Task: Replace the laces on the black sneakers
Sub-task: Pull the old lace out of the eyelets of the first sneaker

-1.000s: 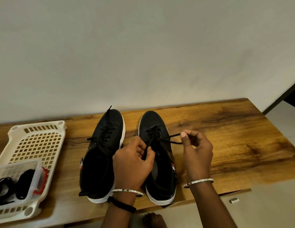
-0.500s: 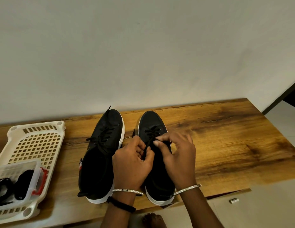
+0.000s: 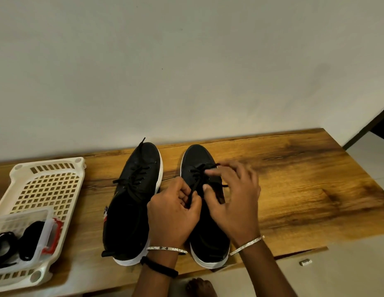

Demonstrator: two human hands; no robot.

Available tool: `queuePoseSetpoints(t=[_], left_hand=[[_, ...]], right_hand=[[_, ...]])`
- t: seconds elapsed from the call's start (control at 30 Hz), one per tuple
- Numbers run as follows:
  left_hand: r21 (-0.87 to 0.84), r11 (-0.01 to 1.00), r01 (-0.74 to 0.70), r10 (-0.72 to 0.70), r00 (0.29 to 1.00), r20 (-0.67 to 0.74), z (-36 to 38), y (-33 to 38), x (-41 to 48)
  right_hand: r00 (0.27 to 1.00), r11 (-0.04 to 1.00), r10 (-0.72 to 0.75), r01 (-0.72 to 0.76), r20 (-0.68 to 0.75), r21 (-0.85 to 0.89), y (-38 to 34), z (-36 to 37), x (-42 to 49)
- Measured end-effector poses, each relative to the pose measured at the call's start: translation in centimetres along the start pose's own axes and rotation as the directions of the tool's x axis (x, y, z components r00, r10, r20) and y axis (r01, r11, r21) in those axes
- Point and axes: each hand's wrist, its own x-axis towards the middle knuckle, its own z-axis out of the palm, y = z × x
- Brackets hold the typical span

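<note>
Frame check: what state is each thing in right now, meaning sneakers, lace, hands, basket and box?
Left sneaker: laced, lace ends loose, untied.
Right sneaker: laced near the toe, untied.
Lace: runs from the right sneaker into the left hand's pinch.
Left hand: pinches the lace.
Right hand: fingers spread over the lacing, blurred; grip unclear.
White basket: holds the clear box.
Clear box: holds black laces.
</note>
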Motion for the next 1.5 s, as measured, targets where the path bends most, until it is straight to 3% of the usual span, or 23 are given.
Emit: queuePoseSetpoints(t=[0.1,0.37,0.53,0.8,1.0,1.23,1.3,1.37,1.43,1.5], left_hand=[[-0.002,1.000,-0.010,0.010,1.000,0.016,-0.1,0.0,0.0],[-0.009,1.000,-0.026,0.026,0.999,0.022,-0.2,-0.1,0.0],[-0.026,0.999,-0.026,0.026,0.999,0.021,-0.1,-0.1,0.0],[-0.025,1.000,-0.019,0.019,0.999,0.027,-0.2,0.0,0.1],[-0.034,0.999,-0.021,0.022,0.999,0.031,-0.2,-0.1,0.1],[-0.035,0.999,-0.019,0.019,1.000,0.016,-0.1,-0.1,0.0],[-0.030,1.000,-0.006,0.006,1.000,0.008,-0.1,-0.1,0.0],[-0.036,0.999,-0.008,0.008,1.000,0.008,0.0,-0.2,0.0],[-0.041,0.999,-0.013,0.013,1.000,0.006,0.0,-0.2,0.0],[-0.042,0.999,-0.014,0.014,1.000,0.002,0.0,-0.2,0.1]], right_hand=[[0.995,0.983,-0.069,0.080,0.075,-0.165,0.0,0.8,-0.8],[0.991,0.938,-0.125,0.132,0.044,-0.321,-0.5,0.8,-0.7],[0.989,0.929,-0.101,0.133,0.108,-0.346,-0.8,0.6,-0.6],[0.992,0.937,-0.126,0.122,0.009,-0.326,-0.5,0.7,-0.7],[0.995,0.929,-0.065,0.089,0.079,-0.359,-0.5,0.9,-0.7],[0.992,0.947,-0.126,0.111,-0.031,-0.302,-0.4,0.9,-0.7],[0.992,0.992,0.022,-0.037,-0.122,-0.120,-0.5,0.7,-0.5],[0.931,0.938,0.303,-0.253,-0.205,0.236,0.1,0.3,0.2],[0.782,0.689,0.612,-0.456,-0.116,0.563,1.7,-0.3,0.9],[0.627,0.447,0.771,-0.657,0.112,0.607,3.2,-0.6,0.9]])
